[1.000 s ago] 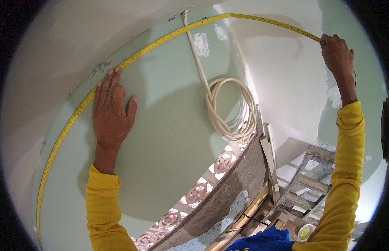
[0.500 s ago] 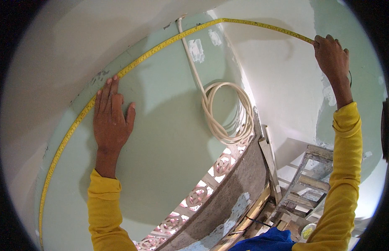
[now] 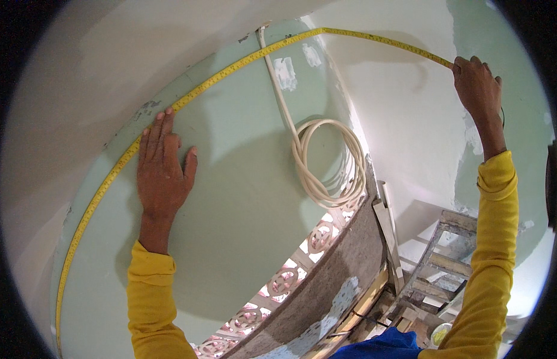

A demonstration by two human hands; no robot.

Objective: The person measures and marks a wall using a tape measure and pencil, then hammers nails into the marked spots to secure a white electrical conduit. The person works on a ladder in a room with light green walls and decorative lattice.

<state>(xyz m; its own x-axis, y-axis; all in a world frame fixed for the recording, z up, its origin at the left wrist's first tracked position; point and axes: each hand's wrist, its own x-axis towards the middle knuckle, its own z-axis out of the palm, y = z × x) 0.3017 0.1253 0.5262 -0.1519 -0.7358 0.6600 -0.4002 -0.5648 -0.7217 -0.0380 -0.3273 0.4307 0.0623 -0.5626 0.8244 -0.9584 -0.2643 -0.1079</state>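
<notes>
A yellow measuring tape (image 3: 236, 67) runs along the top of the pale green wall (image 3: 230, 203), just below the ceiling, and bends at the corner onto the white wall at right. My left hand (image 3: 163, 176) lies with fingers outstretched, its fingertips pressing the tape to the green wall. At the upper right my right hand (image 3: 479, 90) is closed round the tape's end in front of the white wall; the hand hides whatever case or hook is there. A cream cable (image 3: 278, 90) comes out near the ceiling, passes behind the tape and hangs in a coil between my hands.
Patterned openwork blocks (image 3: 282, 281) line the lower edge of the green wall, above a rough grey strip. A paint-marked ladder (image 3: 449, 263) stands at lower right near leaning boards (image 3: 386, 233). A small pail (image 3: 441, 332) and blue cloth (image 3: 380, 346) show at the bottom.
The whole view has shifted slightly, so the scene sits a little farther right and lower. Both hands keep their places on the tape.
</notes>
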